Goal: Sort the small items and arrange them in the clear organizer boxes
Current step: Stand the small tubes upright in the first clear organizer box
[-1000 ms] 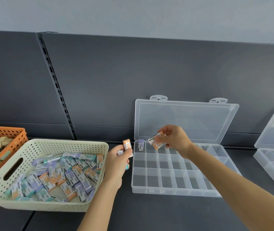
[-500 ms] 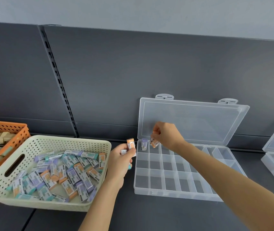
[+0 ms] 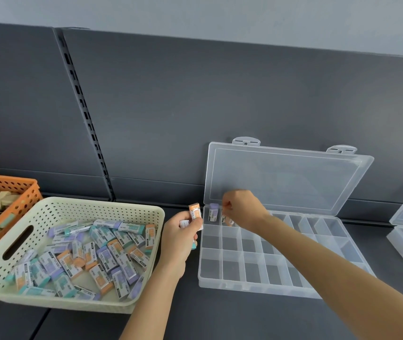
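Two erasers in back row now: right hand (image 3: 243, 208) had lowered orange eraser (image 3: 227, 220) into organizer box (image 3: 257, 285), second compartment, beside purple eraser (image 3: 213, 212). Grip curled over it, release unclear. Spare erasers (image 3: 194, 211) clutched in left hand (image 3: 183, 238). Sorting barely begun.

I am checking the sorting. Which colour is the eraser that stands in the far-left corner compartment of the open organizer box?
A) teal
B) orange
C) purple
C: the purple eraser stands upright in the far-left corner compartment of the organizer box, just left of the right hand.
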`<act>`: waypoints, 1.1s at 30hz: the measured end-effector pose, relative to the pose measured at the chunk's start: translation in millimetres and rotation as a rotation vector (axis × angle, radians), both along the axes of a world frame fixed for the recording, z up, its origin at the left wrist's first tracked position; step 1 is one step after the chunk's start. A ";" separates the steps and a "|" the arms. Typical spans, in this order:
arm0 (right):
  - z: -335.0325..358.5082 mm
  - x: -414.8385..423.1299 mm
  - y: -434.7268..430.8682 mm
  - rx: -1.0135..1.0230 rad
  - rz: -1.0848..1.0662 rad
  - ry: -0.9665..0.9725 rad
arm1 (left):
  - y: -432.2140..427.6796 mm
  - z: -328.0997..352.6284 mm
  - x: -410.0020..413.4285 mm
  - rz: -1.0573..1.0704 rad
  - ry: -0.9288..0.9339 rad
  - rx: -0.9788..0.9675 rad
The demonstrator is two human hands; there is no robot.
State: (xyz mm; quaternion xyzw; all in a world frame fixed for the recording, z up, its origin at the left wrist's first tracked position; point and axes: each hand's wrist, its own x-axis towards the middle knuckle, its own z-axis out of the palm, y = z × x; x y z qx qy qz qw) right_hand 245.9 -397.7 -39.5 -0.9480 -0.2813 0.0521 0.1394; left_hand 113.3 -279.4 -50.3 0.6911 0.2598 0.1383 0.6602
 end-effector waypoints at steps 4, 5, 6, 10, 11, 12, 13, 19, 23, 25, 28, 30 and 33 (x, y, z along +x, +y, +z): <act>4.4 3.8 -7.7 0.005 0.016 -0.011 | 0.7 -1.6 0.0 0.004 0.007 0.004; 5.3 4.0 -10.4 0.016 0.021 -0.010 | 1.0 -2.1 -0.1 0.005 0.009 -0.003; 5.8 3.8 -13.3 0.030 0.023 -0.011 | 1.4 -2.7 0.0 0.006 0.008 -0.015; 2.4 3.0 -19.6 0.033 0.066 -0.056 | 2.6 -5.4 -0.4 0.014 0.006 -0.040; 1.0 3.0 -19.8 0.024 0.079 -0.057 | 2.9 -5.7 -0.4 0.014 0.007 -0.039; -0.2 3.3 -19.8 0.014 0.088 -0.058 | 3.0 -5.8 -0.2 0.012 0.007 -0.039; -0.8 3.7 -19.7 0.005 0.093 -0.057 | 3.1 -5.9 0.3 0.011 0.004 -0.043; 3.6 3.9 -18.0 0.012 0.142 -0.068 | 3.8 -5.2 3.4 0.020 -0.001 -0.041; 0.5 3.3 -13.9 0.010 0.174 -0.087 | 3.3 -5.9 3.6 0.021 -0.002 -0.031; -1.6 3.9 -13.7 -0.004 0.171 -0.107 | 2.6 -5.9 3.9 0.016 -0.007 -0.040; -2.4 3.3 -14.7 -0.062 0.183 -0.134 | 3.0 -6.8 4.1 0.012 -0.007 -0.041; -2.4 1.8 -14.3 -0.095 0.177 -0.118 | 3.5 -7.3 3.7 0.014 -0.006 -0.035; -2.9 1.1 -13.1 -0.093 0.119 -0.105 | 3.6 -7.6 3.2 0.017 0.004 -0.022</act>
